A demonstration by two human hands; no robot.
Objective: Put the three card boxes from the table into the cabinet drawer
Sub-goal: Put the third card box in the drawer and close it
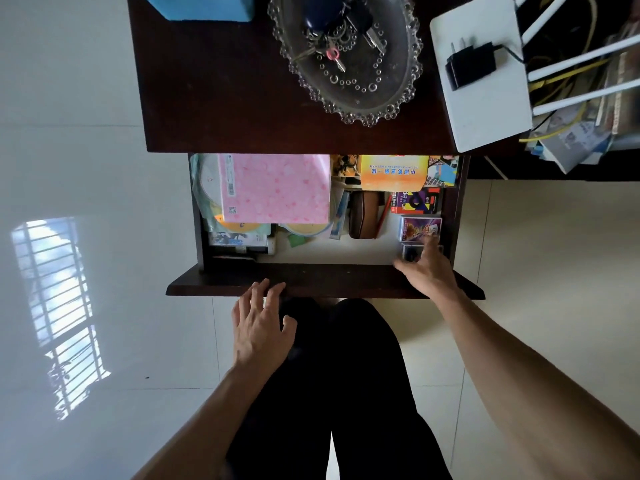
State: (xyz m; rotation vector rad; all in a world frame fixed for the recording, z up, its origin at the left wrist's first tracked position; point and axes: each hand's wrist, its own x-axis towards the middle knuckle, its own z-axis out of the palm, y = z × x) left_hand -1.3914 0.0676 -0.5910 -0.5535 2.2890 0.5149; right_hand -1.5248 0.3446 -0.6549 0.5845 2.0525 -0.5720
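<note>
The cabinet drawer [325, 280] stands pulled out below the dark tabletop. Along its right side lie three card boxes in a row. A red and black box [415, 201] is farthest, a purple box [420, 228] sits in the middle, and a dark box [410, 252] lies nearest the drawer front. My right hand [427, 270] reaches into the drawer's right corner over the dark box, thumb at its left and fingers over its right side, hiding part of it. My left hand [261, 323] is open, fingers spread, with its fingertips at the drawer's front edge.
The drawer also holds a pink folder [277, 187], discs, an orange box [393, 171] and a brown case [363, 214]. On the tabletop are a glass dish [398, 98] with keys, a blue box [204, 6] and a white router [485, 109] with a black plug. My legs are below the drawer.
</note>
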